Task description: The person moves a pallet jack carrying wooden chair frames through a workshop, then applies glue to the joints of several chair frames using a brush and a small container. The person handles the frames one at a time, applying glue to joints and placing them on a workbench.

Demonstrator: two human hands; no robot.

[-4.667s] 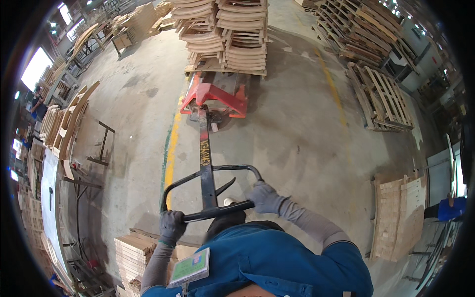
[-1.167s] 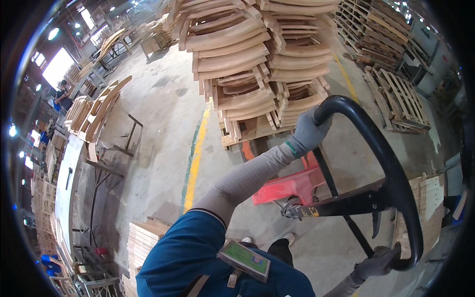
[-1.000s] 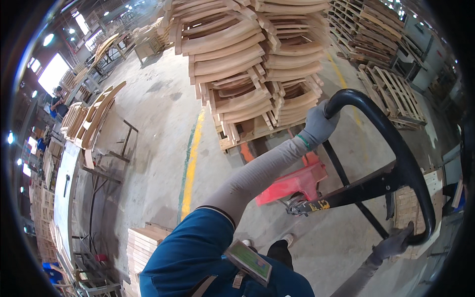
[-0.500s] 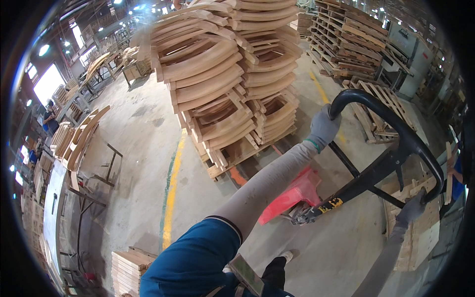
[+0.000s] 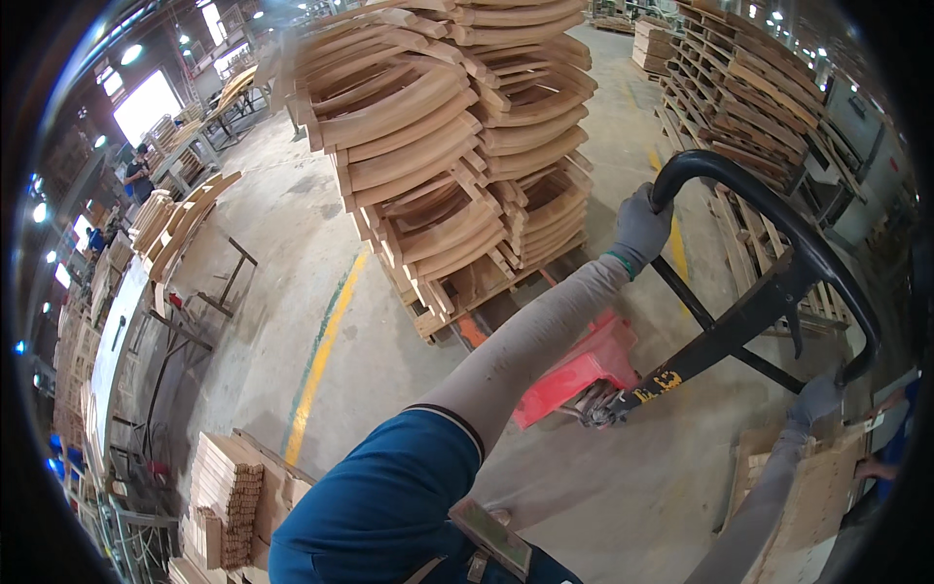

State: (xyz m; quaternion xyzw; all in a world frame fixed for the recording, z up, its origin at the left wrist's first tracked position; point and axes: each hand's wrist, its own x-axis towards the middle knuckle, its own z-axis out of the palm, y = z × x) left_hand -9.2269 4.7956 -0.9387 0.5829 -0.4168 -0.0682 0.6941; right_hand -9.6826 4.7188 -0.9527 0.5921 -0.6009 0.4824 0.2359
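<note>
Clamped around the black handle (image 5: 720, 165), the left hand (image 5: 642, 229) holds its far corner and the right hand (image 5: 817, 401) its near one; both wear grey gloves. Left of the handle sits the red base (image 5: 584, 368) of the pallet jack. Beyond that base, also left of the handle, curved wooden pieces (image 5: 418, 165) stand piled on a pallet (image 5: 430, 323).

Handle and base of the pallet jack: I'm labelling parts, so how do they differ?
The handle is black; the base is red. The handle slants up; the base sits low. The left hand and right hand grip the handle; neither touches the base. Both belong to one tool.
</note>
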